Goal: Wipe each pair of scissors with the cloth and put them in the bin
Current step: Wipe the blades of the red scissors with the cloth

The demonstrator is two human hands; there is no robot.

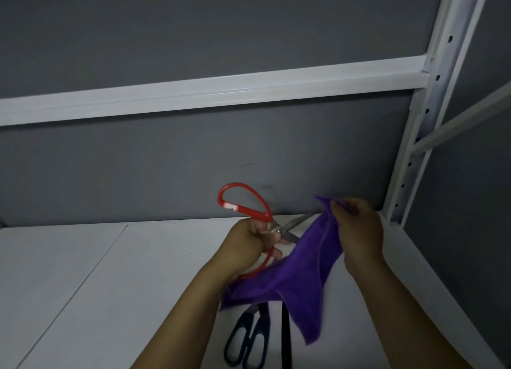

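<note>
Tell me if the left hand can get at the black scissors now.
Likely not: the left hand grips the red scissors, though the handles of the black scissors lie uncovered below the purple cloth.

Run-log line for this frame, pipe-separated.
step: wiping red scissors | left hand: grips handle | right hand: holds cloth at blades | black scissors: lying on table | bin: not in view
</note>
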